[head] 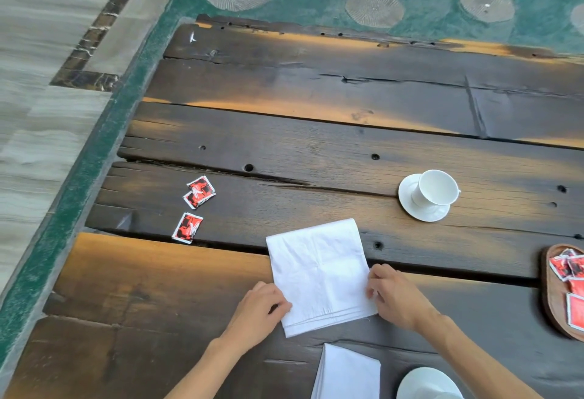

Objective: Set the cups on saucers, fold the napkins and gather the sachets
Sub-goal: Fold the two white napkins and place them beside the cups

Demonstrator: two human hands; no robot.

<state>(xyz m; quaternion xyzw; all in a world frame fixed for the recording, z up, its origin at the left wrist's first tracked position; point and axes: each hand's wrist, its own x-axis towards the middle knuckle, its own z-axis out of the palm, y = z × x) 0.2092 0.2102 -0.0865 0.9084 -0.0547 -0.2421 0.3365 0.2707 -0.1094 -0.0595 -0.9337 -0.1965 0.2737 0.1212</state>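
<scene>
White cloth napkin (319, 275), partly folded into a tall rectangle, lies flat at the near middle of the dark plank desk (316, 114), its layered hem toward the person. Left hand (259, 310): fingers curled, pinching the napkin's near left edge beside the corner. Right hand (395, 297): fingers closed on the right edge, low on that side; how much cloth sits inside either grip cannot be told. Step in hand, by judgement: napkin folding, mid-fold, with one more fold likely to follow. Next move calls for both hands to lift the near edge evenly, carry it over to meet the far edge, align corners, then press the crease flat. Second napkin (347, 373), already folded, lies just nearer, partly cut by the bottom of the view, beside a white saucer or cup rim (426, 383) at the bottom edge; which one is unclear. Cup (437, 188), white, sits on its saucer (410, 205) to the far right of the napkin, leaning off-centre toward the saucer's far rim. Loose red sachets: two overlapping (199, 192) and one single (187, 228), well apart to the left, not yet gathered. Wooden tray (550, 297) at the right edge holds further red sachets (568, 269). Beyond the desk: green floor strip (94, 161).
</scene>
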